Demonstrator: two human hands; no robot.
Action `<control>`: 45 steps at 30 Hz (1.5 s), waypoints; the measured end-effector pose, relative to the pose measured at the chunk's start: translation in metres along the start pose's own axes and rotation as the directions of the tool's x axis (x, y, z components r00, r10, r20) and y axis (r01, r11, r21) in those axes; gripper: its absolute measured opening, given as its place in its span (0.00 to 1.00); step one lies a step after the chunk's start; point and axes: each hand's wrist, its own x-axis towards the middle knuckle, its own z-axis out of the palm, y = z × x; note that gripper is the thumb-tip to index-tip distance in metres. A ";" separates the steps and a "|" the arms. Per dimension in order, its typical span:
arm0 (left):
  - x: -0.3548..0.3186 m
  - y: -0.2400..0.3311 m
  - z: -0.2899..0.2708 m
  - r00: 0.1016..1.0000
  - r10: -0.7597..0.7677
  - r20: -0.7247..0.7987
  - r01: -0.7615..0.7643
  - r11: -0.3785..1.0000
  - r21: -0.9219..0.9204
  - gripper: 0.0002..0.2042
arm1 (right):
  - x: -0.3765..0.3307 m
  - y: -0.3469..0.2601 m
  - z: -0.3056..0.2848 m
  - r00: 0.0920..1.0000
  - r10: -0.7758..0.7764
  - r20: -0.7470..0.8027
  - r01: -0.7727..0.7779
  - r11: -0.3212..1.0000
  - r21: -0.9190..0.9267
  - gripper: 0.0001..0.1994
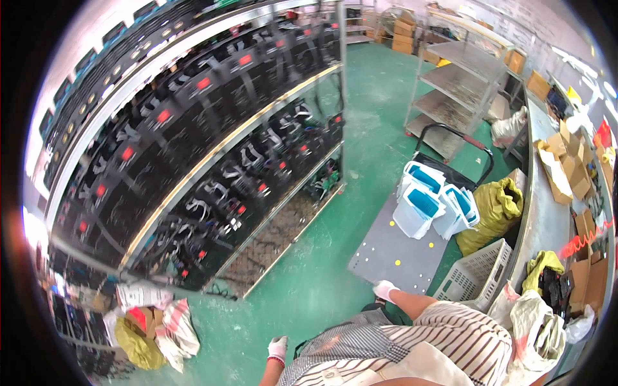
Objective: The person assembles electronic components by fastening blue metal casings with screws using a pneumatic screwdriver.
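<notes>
My left hand (277, 348), in a white glove with a red bracelet at the wrist, hangs at my side over the green floor. Its fingers look curled together, with nothing seen in them. Also in a white glove, my right hand (385, 289) is by the near edge of a grey platform cart (368, 252); I cannot tell whether it touches it, and its fingers are hidden. On the cart stand several white bins (417, 212) with blue inside. The cart's black folding handle (487, 157) rises at its far end.
At left stands a tall metal rack (187, 177) packed with black units and cables. Sacks (177, 334) lie by its near end. Right of the cart are a yellow-green sack (492, 215), a white plastic crate (476, 273) and a long bench (544, 186) with cardboard boxes. A shelf trolley (457, 83) stands beyond.
</notes>
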 end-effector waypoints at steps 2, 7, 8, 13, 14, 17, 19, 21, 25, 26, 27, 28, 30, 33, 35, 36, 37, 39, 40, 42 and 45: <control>-0.020 -0.056 -0.052 0.983 -0.045 -0.178 0.025 0.993 -0.114 0.17 | -0.021 -0.059 0.030 0.993 -0.087 0.076 0.098 0.983 -0.157 0.18; -0.073 -0.214 -0.144 0.811 -0.254 -0.527 0.239 0.966 -0.099 0.19 | 0.000 -0.163 0.121 0.876 -0.390 0.284 0.478 0.779 -0.407 0.18; -0.116 -0.172 -0.137 0.786 -0.350 -0.509 0.370 0.927 -0.067 0.19 | 0.008 -0.183 0.134 0.832 -0.478 0.281 0.554 0.746 -0.369 0.19; -0.201 -0.232 -0.120 0.531 -0.540 -0.653 0.357 0.842 -0.405 0.22 | 0.020 -0.287 0.187 0.682 -0.437 0.587 0.529 0.848 0.016 0.09; -0.210 -0.221 -0.125 0.552 -0.635 -0.540 0.432 0.772 -0.466 0.23 | 0.030 -0.300 0.192 0.696 -0.383 0.608 0.501 0.865 -0.029 0.07; -0.239 -0.235 -0.094 0.410 -0.782 -0.469 0.373 0.613 -0.697 0.22 | 0.051 -0.338 0.225 0.346 -0.387 0.855 0.902 0.389 -0.189 0.09; -0.245 -0.229 -0.086 0.381 -0.831 -0.406 0.340 0.535 -0.774 0.22 | 0.146 -0.337 0.259 0.601 -0.212 0.771 0.725 0.550 -0.414 0.10; -0.246 -0.232 -0.087 0.352 -0.864 -0.361 0.312 0.472 -0.825 0.23 | 0.150 -0.361 0.294 0.606 -0.195 0.771 0.770 0.386 -0.508 0.11; -0.238 -0.232 -0.112 0.315 -0.890 -0.330 0.203 0.403 -0.892 0.23 | 0.129 -0.472 0.390 -0.047 -0.048 0.998 0.887 -0.461 0.020 0.10; -0.236 -0.233 -0.128 0.300 -0.897 -0.324 0.199 0.391 -0.899 0.23 | 0.115 -0.492 0.423 -0.193 0.070 0.979 0.768 -0.609 0.195 0.10; -0.234 -0.235 -0.134 0.269 -0.907 -0.323 0.147 0.370 -0.917 0.23 | 0.068 -0.521 0.464 -0.059 0.024 0.998 0.846 -0.530 0.063 0.11; -0.231 -0.232 -0.136 0.230 -0.919 -0.319 0.099 0.349 -0.932 0.23 | 0.020 -0.544 0.500 0.080 -0.003 0.997 0.895 -0.440 -0.073 0.13; -0.238 -0.217 -0.173 0.201 -0.914 -0.352 -0.018 0.356 -0.934 0.23 | -0.005 -0.590 0.571 -0.153 0.053 0.987 0.675 -0.724 0.144 0.16; -0.239 -0.208 -0.240 0.210 -0.895 -0.393 -0.184 0.359 -0.915 0.21 | -0.006 -0.637 0.679 0.031 -0.035 0.999 0.785 -0.618 -0.046 0.14; -0.237 -0.216 -0.255 0.135 -0.877 -0.461 -0.460 0.357 -0.813 0.19 | -0.044 -0.642 0.735 0.044 -0.113 0.993 0.917 -0.390 -0.085 0.09; -0.241 -0.220 -0.247 0.117 -0.894 -0.434 -0.468 0.336 -0.817 0.19 | -0.088 -0.632 0.763 0.216 -0.148 0.965 0.971 -0.070 -0.228 0.10; -0.244 -0.225 -0.242 0.102 -0.913 -0.396 -0.463 0.309 -0.831 0.20 | -0.120 -0.628 0.787 0.178 -0.095 0.980 0.978 -0.089 -0.186 0.11; -0.256 -0.239 -0.235 0.097 -0.945 -0.311 -0.427 0.243 -0.871 0.21 | -0.174 -0.618 0.832 0.138 -0.044 0.989 0.984 -0.112 -0.142 0.12; -0.266 -0.249 -0.232 0.105 -0.959 -0.264 -0.392 0.204 -0.897 0.21 | -0.197 -0.608 0.851 0.084 -0.016 0.996 0.992 -0.096 -0.085 0.12; -0.292 -0.264 -0.242 0.069 -0.970 -0.234 -0.305 0.203 -0.930 0.22 | -0.224 -0.585 0.868 0.033 0.010 0.999 0.996 -0.087 -0.032 0.12; -0.326 -0.313 -0.276 -0.104 -0.940 -0.325 -0.270 0.342 -0.900 0.23 | -0.282 -0.551 0.893 0.064 0.131 0.989 0.997 -0.048 -0.058 0.17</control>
